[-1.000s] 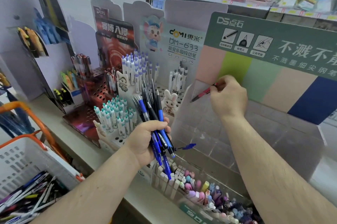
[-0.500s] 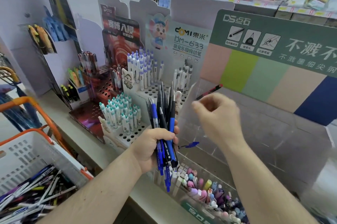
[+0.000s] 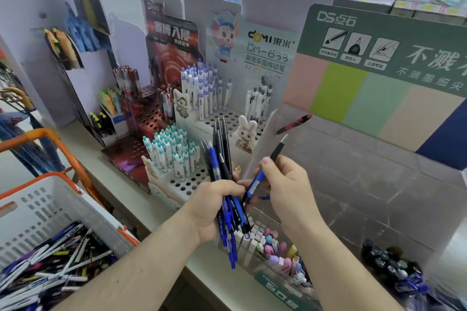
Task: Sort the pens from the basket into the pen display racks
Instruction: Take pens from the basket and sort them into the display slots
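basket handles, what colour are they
Orange, on a white basket; the handles show clearly at the left of the head view.

We read "DOMI 東米" and "DM-633" on the pale backboard (image 3: 267, 50) of the white pen rack, with the line "萌宠乐园按动笔" just beneath them; left of that backboard, the dark red card (image 3: 171, 40) says "DERS" at its top and "豪情入侵" in large white characters below; right of the backboard, the green header board (image 3: 386, 40) carries "DS点石" at its upper left and large characters starting "不溅"; the small captions under its three icons are too small for us to read.
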`<state>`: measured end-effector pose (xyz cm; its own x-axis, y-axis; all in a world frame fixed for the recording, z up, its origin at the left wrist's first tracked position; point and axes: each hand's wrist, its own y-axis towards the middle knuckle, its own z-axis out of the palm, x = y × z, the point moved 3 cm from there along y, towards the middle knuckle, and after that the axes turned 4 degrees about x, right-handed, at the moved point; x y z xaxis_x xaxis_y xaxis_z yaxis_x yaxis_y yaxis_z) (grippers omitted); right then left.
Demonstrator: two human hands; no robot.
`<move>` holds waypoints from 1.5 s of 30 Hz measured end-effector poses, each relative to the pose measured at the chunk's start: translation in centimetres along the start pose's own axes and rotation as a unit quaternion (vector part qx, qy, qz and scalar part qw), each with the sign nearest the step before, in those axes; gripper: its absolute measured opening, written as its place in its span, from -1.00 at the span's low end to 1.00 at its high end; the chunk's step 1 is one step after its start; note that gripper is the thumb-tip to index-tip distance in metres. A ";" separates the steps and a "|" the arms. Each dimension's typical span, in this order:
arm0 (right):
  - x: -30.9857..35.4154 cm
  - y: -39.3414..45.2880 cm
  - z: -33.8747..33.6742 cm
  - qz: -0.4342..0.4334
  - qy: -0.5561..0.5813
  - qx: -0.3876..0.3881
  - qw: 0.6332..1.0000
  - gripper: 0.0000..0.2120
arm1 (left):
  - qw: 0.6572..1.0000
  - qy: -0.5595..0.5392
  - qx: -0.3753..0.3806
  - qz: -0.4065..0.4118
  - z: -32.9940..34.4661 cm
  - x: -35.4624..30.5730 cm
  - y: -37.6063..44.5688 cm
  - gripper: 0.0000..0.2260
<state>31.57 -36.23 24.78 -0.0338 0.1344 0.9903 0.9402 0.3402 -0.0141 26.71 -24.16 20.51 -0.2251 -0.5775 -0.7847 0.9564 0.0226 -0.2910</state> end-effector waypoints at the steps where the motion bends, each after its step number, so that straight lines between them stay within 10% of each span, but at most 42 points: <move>1: 0.2 0.0 -0.2 0.004 0.024 -0.007 1.000 -0.75 | 1.000 -0.002 -0.012 0.000 -0.3 0.0 0.1 -0.83; 22: 0.4 -1.0 -2.9 -0.125 -0.259 0.069 0.955 -0.61 | 0.989 -0.126 -0.035 0.076 -1.2 -2.9 0.4 -0.82; 34: 0.9 -1.1 -5.9 -0.069 0.091 -0.057 0.992 -0.80 | 0.985 -0.118 -0.033 0.122 -0.5 -3.7 1.2 -0.76; 45: 1.4 -1.4 -7.4 -0.132 0.116 -0.170 0.970 -0.82 | 0.988 -0.095 -0.009 0.121 0.6 -3.0 1.9 -0.76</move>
<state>32.73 -43.35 27.17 -0.2485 -0.1419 0.9582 0.9679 0.0026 0.2514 29.28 -22.88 22.65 0.0495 -0.6965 -0.7158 0.9744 0.1911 -0.1187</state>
